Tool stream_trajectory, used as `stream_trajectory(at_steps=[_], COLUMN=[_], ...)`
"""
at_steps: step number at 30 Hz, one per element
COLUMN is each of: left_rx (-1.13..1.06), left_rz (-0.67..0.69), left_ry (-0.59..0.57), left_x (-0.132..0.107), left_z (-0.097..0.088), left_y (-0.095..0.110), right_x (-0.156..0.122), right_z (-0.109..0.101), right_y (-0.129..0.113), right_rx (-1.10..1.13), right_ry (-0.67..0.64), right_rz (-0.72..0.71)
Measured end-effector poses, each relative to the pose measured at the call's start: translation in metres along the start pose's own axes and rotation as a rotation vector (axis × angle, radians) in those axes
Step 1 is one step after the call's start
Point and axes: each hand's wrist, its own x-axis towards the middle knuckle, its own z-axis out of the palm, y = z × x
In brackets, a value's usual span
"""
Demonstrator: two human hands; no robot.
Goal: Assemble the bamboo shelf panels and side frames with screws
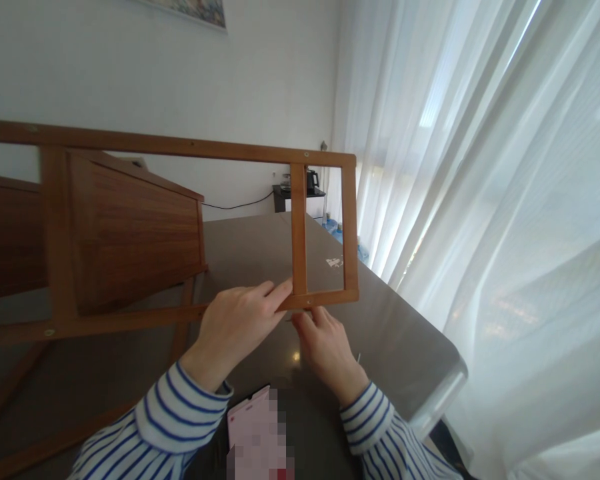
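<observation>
A long brown wooden frame (299,227), made of two rails joined by crosspieces, stretches in from the left above the table. My left hand (240,320) is closed on its lower rail, with the fingertips against the narrow crosspiece close to the right end. Just below that rail, near a round fitting (309,302), is my right hand (325,343), its fingers pinched together. What they hold is hidden; only a thin tip shows by the fingers. Behind the frame stands a slatted wooden panel (140,230) of similar colour.
The grey glossy table (390,333) has a rounded corner at right. A pink-covered item (255,427), partly blurred out, lies near my forearms. White scraps (335,263) lie farther back. A low cabinet (283,200) bears a black kettle (313,181). White curtains (480,200) hang at right.
</observation>
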Motion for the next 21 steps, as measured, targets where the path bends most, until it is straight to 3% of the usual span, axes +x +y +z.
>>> stream_trajectory(at_steps=[6,15,21], left_rx=[-0.034,-0.019,-0.032], left_rz=[-0.074,-0.079,-0.064], left_ry=[0.030,0.020,0.014], left_x=[-0.001,0.001,0.001], left_z=[0.000,-0.001,-0.002], left_y=[0.002,0.003,0.003], right_x=[0.010,0.012,0.011], right_z=[-0.002,0.009,0.007], right_y=[0.000,0.008,0.008], right_rx=[-0.141,-0.071,-0.039], right_ry=[-0.028,0.128,0.149], right_rz=[0.054,0.071,0.043])
